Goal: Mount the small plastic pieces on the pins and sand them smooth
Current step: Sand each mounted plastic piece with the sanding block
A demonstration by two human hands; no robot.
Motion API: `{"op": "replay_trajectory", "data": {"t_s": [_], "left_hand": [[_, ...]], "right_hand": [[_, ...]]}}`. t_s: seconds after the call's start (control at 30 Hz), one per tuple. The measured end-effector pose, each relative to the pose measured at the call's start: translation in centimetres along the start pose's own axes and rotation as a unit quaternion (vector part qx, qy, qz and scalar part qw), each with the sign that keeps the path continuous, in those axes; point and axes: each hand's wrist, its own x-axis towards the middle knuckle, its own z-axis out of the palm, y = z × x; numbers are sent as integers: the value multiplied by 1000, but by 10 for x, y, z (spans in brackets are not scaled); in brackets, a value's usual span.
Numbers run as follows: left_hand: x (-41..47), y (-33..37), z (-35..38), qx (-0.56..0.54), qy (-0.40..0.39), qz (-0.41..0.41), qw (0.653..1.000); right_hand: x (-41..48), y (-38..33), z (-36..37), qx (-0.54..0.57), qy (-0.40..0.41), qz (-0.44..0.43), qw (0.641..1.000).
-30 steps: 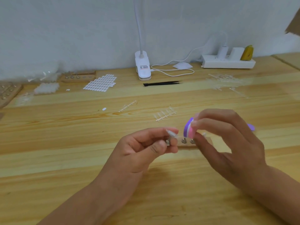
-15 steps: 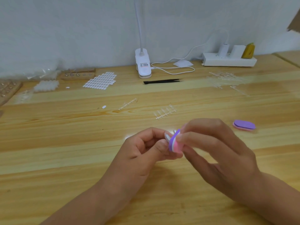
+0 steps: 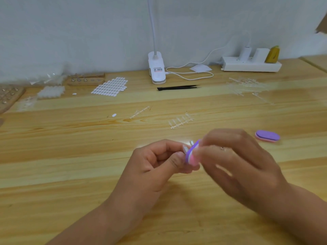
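My left hand pinches a small clear plastic piece between thumb and fingers above the wooden table. Pressed against that piece is a purple-and-pink sanding block, gripped edge-on by my right hand, which is blurred. Behind the block a pin with a plastic piece peeks out; the wooden pin holder is mostly hidden by my hands. A strip of clear plastic pieces lies further back.
A second purple sanding block lies at the right. Black tweezers, a white clip lamp, a power strip, a sheet of white stickers, another strip and wooden pin holders sit further back.
Both hands came nearer and lower, off the pin holder. The sanding block moved left onto the piece in my left hand, uncovering the second block on the table.
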Motion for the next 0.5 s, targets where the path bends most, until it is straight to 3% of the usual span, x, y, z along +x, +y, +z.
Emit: {"op": "replay_trajectory", "data": {"t_s": [0.2,0.33,0.43,0.5], "left_hand": [[8,1,-8,22,59,30,998],[20,-3,-16,149,100,64,982],[28,-10,-15,296,89,78,948],[32,-14,-14,322,65,59,942]], "right_hand": [[4,17,-4,-30,48,98,994],[2,15,1,-27,39,94,994],[2,16,3,-29,30,101,994],[1,17,5,-24,27,113,993]]}}
